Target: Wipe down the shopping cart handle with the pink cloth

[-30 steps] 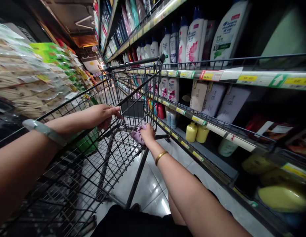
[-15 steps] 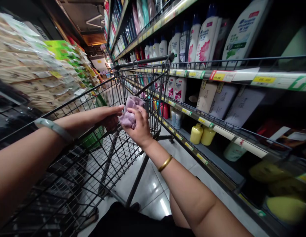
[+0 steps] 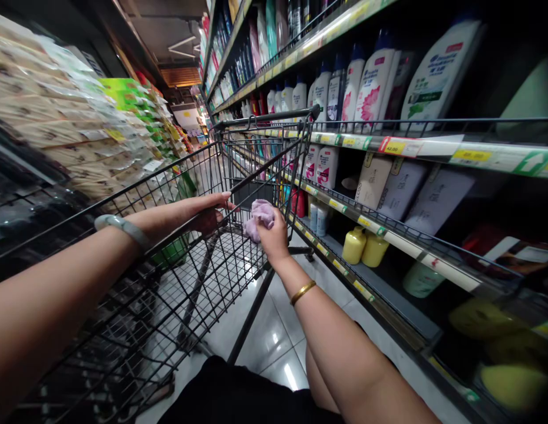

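"What could go wrong here?"

"The crumpled lilac cloth [image 3: 261, 213], bunched in the right hand [image 3: 274, 234], could snag a loose fold on the black wire-mesh shopping cart [image 3: 278, 116] just beyond. The cart might also roll if the left hand [image 3: 210, 213] isn't bracing it."

"Is it?"

"I can't tell. That hand is half curled at the cart's edge, thumb straight."

"And the right?"

"Closed around the cloth near the left fingertips, its forearm slanting up from the lower right."

Left hand [image 3: 211, 213] lies at near top edge of wire shopping cart [image 3: 263, 171]; right hand [image 3: 275, 237] grips crumpled lilac cloth [image 3: 261, 214].
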A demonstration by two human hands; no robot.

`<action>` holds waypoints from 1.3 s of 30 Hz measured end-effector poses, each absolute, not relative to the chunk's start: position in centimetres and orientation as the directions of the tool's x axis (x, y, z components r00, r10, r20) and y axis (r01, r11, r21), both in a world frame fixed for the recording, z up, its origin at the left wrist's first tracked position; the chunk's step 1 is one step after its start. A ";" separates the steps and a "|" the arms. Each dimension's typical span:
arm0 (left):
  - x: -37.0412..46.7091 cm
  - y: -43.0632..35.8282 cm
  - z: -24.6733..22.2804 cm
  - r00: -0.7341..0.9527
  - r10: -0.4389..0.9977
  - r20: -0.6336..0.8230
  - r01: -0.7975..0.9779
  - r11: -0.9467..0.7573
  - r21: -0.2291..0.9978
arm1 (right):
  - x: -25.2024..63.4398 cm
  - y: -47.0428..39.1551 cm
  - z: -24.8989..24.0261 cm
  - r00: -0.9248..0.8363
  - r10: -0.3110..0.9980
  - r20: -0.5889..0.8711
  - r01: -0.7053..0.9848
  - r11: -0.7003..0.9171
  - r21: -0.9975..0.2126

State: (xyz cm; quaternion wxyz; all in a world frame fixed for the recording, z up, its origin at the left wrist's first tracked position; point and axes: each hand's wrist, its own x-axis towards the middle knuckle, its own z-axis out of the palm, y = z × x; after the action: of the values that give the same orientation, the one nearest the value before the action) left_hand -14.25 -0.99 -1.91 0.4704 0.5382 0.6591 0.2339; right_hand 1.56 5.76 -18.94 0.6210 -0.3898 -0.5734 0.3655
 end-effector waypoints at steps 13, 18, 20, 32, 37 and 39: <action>-13.3 -1.6 -2.2 0.008 0.930 -0.369 0.415 0.332 0.847 | 2.3 9.8 -18.3 0.269 0.918 0.290 -0.119 0.331 -0.936; -13.1 -1.8 -2.1 -0.006 0.932 -0.363 0.415 0.332 0.847 | 3.2 11.6 -20.8 0.275 0.960 0.044 -0.229 0.110 -0.967; -13.3 -1.6 -2.1 -0.002 0.930 -0.368 0.429 0.333 0.840 | 3.0 11.4 -19.0 0.268 0.950 0.159 -0.283 0.235 -0.930; -13.5 -1.8 -1.4 0.103 0.880 -0.464 0.467 0.369 0.804 | 3.4 13.7 -20.1 0.361 0.898 0.253 -0.140 0.320 -0.937; -13.9 -1.3 -1.8 0.133 0.905 -0.404 0.485 0.296 0.823 | 3.7 13.4 -18.0 0.346 0.877 0.334 -0.175 0.410 -0.895; -14.0 -1.2 -2.0 0.148 0.905 -0.398 0.479 0.286 0.830 | 3.7 12.6 -16.5 0.341 0.795 0.502 -0.119 0.566 -0.816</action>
State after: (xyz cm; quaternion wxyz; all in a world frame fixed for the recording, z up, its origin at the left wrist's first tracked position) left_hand -13.99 -1.23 -2.05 0.5105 0.5599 0.6183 0.2086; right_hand 3.67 12.57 -16.50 0.7407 -0.3490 -0.4842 0.3086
